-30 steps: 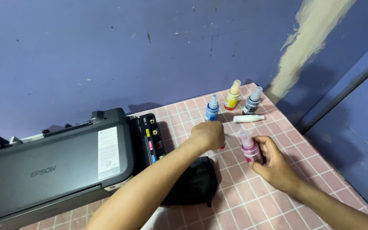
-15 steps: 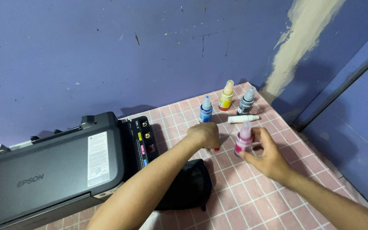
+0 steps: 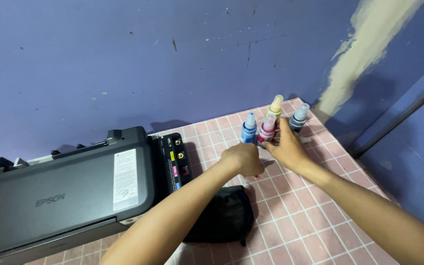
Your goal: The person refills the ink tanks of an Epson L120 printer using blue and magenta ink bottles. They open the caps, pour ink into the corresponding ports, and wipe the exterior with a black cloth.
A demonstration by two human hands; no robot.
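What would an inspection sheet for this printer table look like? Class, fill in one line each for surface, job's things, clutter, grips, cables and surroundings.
Surface: pink tiled table, small square tiles with pale joints.
Job's things: magenta ink bottle upright between the blue ink bottle and the yellow ink bottle; grey ink bottle at the far right.
Clutter: black pouch under the left forearm; dark printer with its ink tank unit at the side.
Grips: right hand around the magenta ink bottle; left hand closed on a small red piece, barely visible.
Cables: nothing seen.
Surroundings: purple wall with a bare plaster patch.
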